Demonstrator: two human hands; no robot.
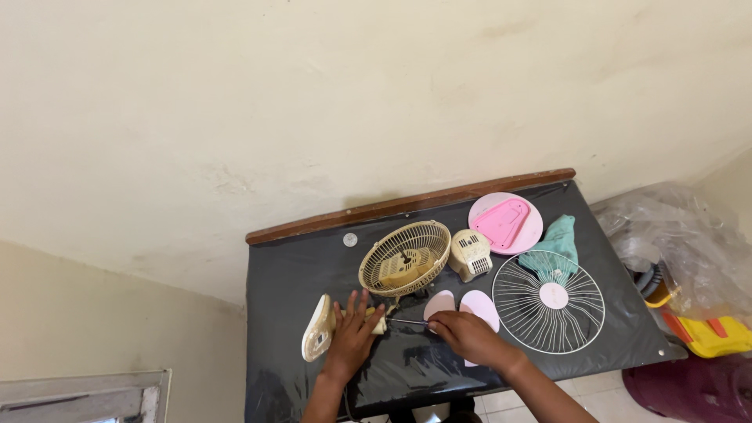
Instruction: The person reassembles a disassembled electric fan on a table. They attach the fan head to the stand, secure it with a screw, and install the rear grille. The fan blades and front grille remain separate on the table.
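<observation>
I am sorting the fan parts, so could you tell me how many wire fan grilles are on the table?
2: a cream grille at the table's middle, and a flat white grille to its right. None seem hidden.
</observation>
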